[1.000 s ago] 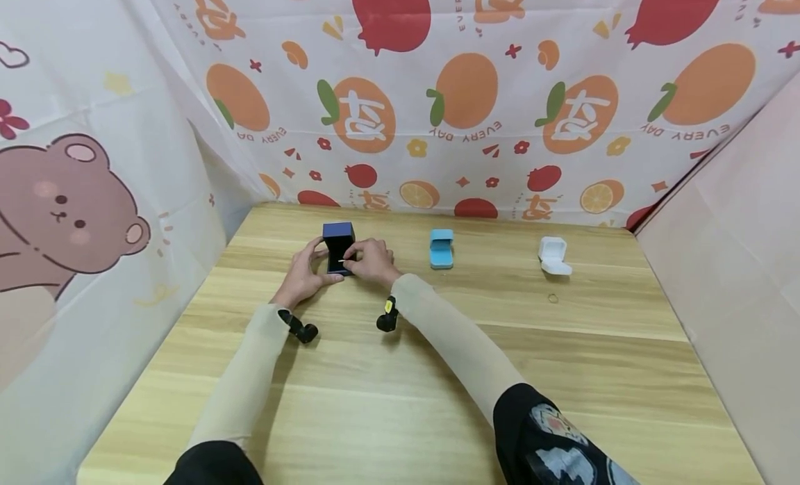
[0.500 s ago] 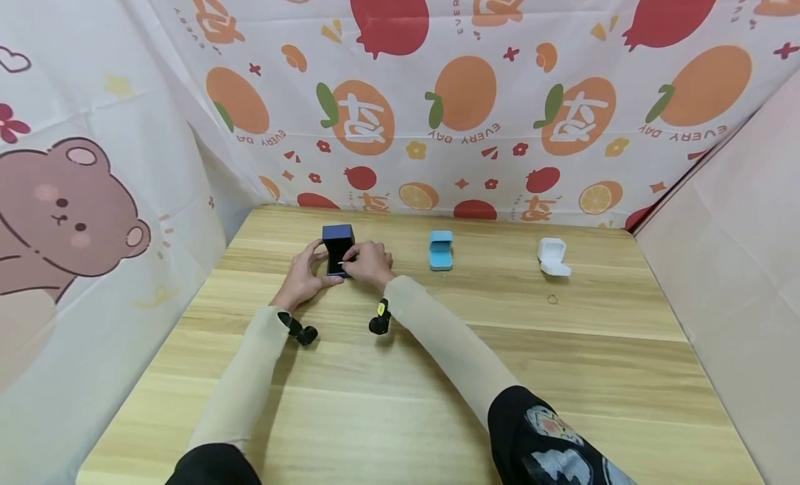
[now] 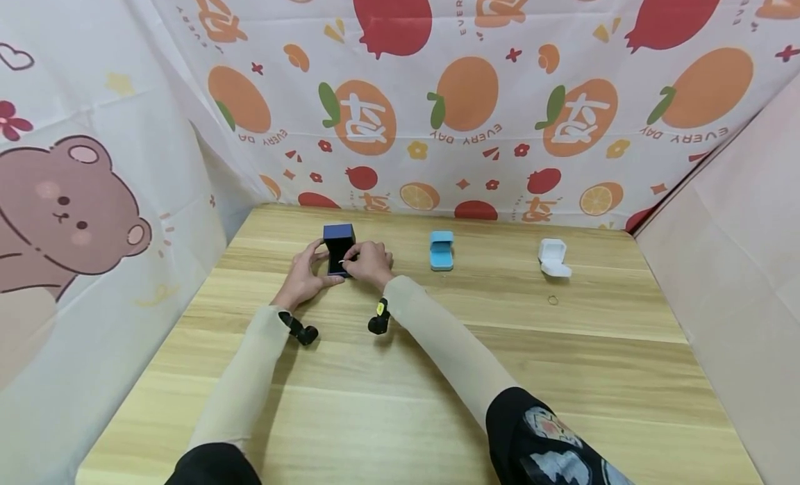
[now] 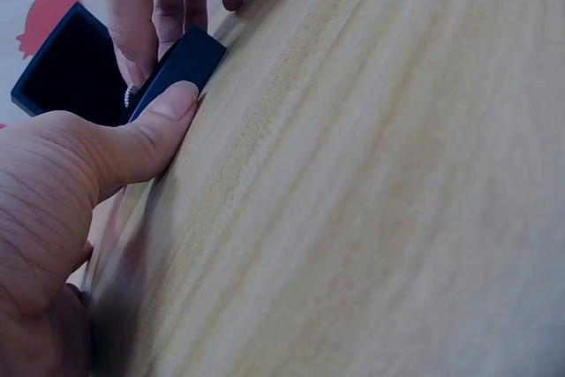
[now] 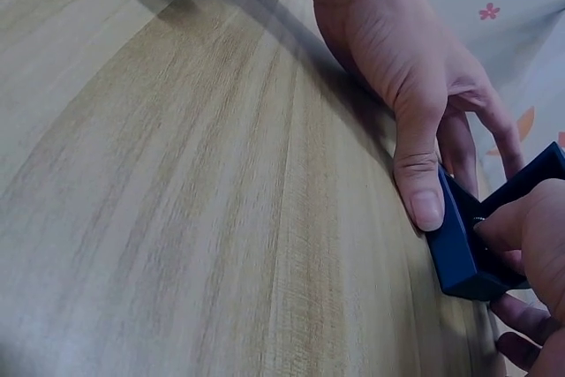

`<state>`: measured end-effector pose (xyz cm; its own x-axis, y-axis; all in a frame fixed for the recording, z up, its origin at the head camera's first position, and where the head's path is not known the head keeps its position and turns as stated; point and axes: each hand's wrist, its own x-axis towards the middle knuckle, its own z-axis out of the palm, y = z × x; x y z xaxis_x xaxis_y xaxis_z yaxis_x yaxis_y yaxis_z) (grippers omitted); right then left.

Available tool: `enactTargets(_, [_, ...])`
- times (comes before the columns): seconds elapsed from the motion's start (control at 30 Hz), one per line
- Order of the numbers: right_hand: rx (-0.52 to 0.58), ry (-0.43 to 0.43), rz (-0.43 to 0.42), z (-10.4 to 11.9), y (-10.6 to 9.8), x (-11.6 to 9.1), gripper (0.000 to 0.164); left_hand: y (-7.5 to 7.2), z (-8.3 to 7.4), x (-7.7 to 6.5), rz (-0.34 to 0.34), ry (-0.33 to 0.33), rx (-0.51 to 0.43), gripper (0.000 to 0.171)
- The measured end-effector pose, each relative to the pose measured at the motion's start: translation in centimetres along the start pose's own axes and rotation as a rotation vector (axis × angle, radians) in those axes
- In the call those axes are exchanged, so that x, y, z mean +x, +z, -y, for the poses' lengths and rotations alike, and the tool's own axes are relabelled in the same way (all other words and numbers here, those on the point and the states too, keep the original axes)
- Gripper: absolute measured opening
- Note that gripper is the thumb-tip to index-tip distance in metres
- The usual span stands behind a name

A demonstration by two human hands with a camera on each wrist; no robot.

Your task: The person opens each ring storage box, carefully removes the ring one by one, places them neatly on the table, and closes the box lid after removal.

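Observation:
A dark blue ring box (image 3: 339, 233) stands with its lid raised at the back left of the table. My left hand (image 3: 301, 278) holds it from the left, the thumb pressing the front of its base (image 4: 181, 68) and the fingers along its side. From the right, my right hand (image 3: 371, 264) reaches into the box. Its thumb and forefinger pinch a small silvery ring (image 4: 129, 94) set with tiny stones, right at the box's black insert. In the right wrist view the fingertips cover most of the ring (image 5: 478, 219).
A light blue ring box (image 3: 441, 251) stands lid up to the right of my hands. Farther right is a white ring box (image 3: 553, 257), also open, with a thin ring (image 3: 553, 299) lying in front of it. A printed curtain (image 3: 400, 124) hangs behind the wooden table (image 3: 375, 415).
My right wrist has shifted slightly left, and the ring's angle at the fingertips has changed a little. The left hand and the dark blue box stay in place.

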<state>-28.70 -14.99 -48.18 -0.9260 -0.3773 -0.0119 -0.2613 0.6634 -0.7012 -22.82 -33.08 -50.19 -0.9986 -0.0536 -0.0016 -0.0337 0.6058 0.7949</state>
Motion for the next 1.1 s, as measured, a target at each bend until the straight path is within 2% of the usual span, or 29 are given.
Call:
enactTargets(0.27, [-0.028,-0.031,0.002,-0.31,0.25,0.16,0.008,0.07,-0.17,-0.05,-0.006,0.006,0.016,0.107])
enactTargets(0.7, [-0.015,-0.054,0.014,-0.18,0.06,-0.27,0.012,0.3,-0.06,-0.26,-0.007,0.004,0.012,0.106])
enactTargets(1.1, [0.042,-0.004,-0.028,-0.19,0.28,-0.09,0.009,0.2,-0.24,-0.22,-0.005,-0.003,0.016,0.106])
